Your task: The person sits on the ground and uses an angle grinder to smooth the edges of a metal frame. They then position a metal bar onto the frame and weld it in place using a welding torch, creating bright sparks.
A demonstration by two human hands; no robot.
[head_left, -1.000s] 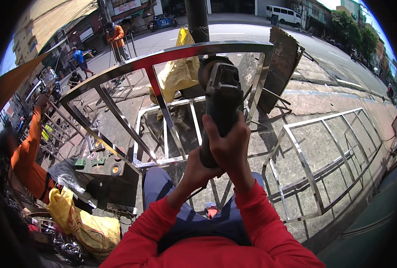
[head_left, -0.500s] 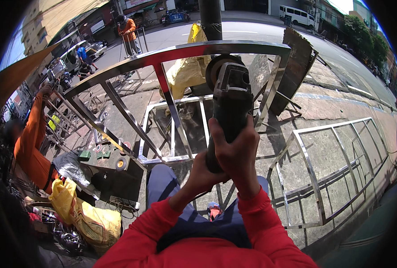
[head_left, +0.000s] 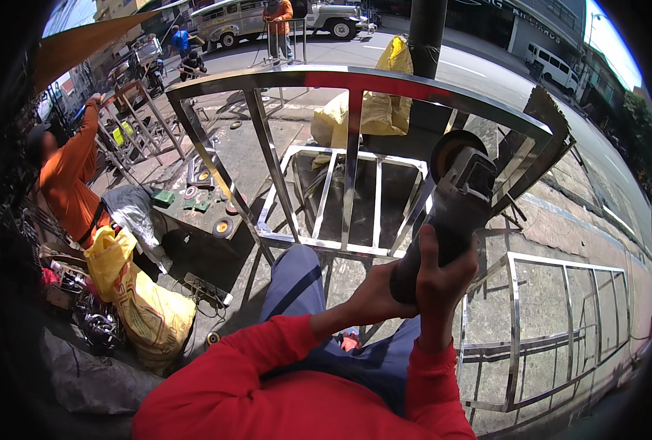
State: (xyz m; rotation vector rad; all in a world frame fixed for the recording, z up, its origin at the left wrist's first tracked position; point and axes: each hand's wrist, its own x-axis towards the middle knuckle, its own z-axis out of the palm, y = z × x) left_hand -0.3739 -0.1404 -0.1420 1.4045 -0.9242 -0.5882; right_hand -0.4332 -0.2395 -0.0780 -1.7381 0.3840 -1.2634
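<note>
Both hands hold a dark angle grinder (head_left: 454, 220), its round disc (head_left: 454, 150) pointing away from me. My left hand (head_left: 377, 297) wraps round the rear end of its body. Farther forward, my right hand (head_left: 447, 275) grips the body, thumb along the top. Just beyond the disc stands a shiny metal frame (head_left: 289, 78) with several bars, its top rail partly reflecting red. The disc is on the near side of that rail; whether it touches any bar, I cannot tell.
A second metal frame (head_left: 513, 330) lies at the right; a white-edged one (head_left: 318, 242) sits behind the upright frame. At left, a person in orange (head_left: 73, 191) works near a yellow sack (head_left: 142, 308) and a dark box (head_left: 201, 257). A pole (head_left: 426, 37) and road lie beyond.
My view has turned left, so the scene sits farther right. The grinder has drawn back slightly from the top rail, still in both hands. A long vehicle now shows on the road.
</note>
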